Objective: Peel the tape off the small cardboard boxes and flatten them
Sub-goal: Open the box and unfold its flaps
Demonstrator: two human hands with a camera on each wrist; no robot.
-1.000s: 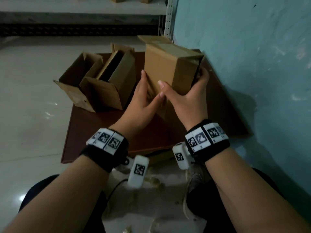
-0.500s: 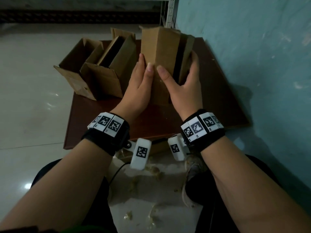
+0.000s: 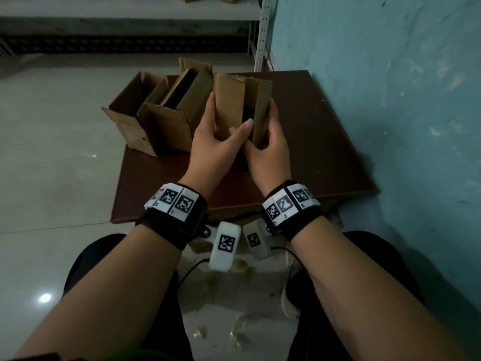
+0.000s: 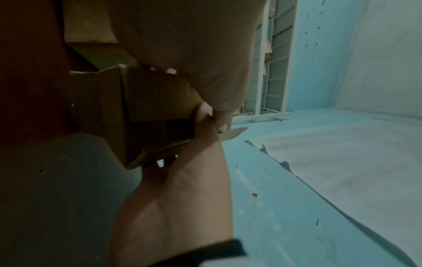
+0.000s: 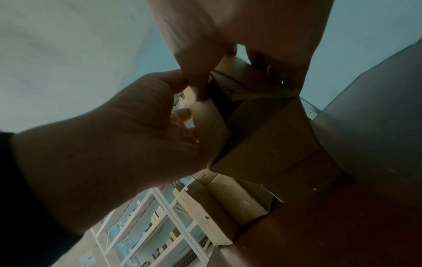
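A small brown cardboard box (image 3: 230,105) stands on end over a dark brown board (image 3: 320,152), its loose flaps turned toward me with a dark gap between them. My left hand (image 3: 216,136) grips its left side, fingers up the wall and thumb laid across the left flap. My right hand (image 3: 272,144) grips the right flap (image 3: 261,110), fingers behind it. In the right wrist view the same box (image 5: 262,144) sits between my left hand (image 5: 114,144) and my right hand (image 5: 239,27). The left wrist view shows the box (image 4: 155,112) from below.
Two more opened cardboard boxes (image 3: 130,113) (image 3: 182,110) stand on the board's left part, touching the held one. A teal wall (image 3: 390,100) runs close on the right. Metal shelving (image 3: 263,32) stands behind. Scraps of torn tape (image 3: 234,332) litter the pale floor between my legs.
The box was tipped and turned upright, so its open flapped end now faces me. My left thumb slid across the front flap; my right hand shifted onto the right flap.
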